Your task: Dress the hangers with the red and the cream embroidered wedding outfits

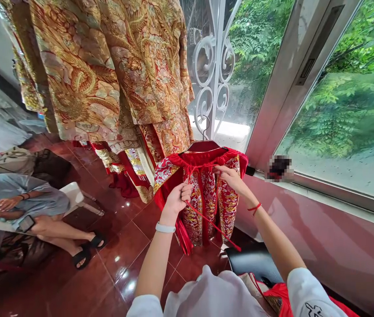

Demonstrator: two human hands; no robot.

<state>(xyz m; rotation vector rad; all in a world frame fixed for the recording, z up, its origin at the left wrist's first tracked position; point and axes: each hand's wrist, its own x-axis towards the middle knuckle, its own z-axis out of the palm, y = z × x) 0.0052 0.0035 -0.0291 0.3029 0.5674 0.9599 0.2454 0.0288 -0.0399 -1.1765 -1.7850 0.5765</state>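
Note:
A red skirt [195, 220] with gold and silver embroidery hangs from a hanger [204, 127] in front of me, its waistband gathered along the top. My left hand [178, 197] is closed around a red drawstring [211, 223], whose loose end trails down to the right across the skirt. My right hand [230, 178] is at the waistband's right side, thumb and fingers pinched together on what looks like the red drawstring; the fingertips' hold is small in view. Between the hands, the cord runs along the front of the waistband.
Gold embroidered jackets [154, 66] hang at the upper left. A white scrolled metal frame [214, 66] stands behind the hanger, beside a window [339, 123]. On the left a person [38, 198] sits near a white stool [75, 196]. A black seat [251, 259] is at lower right.

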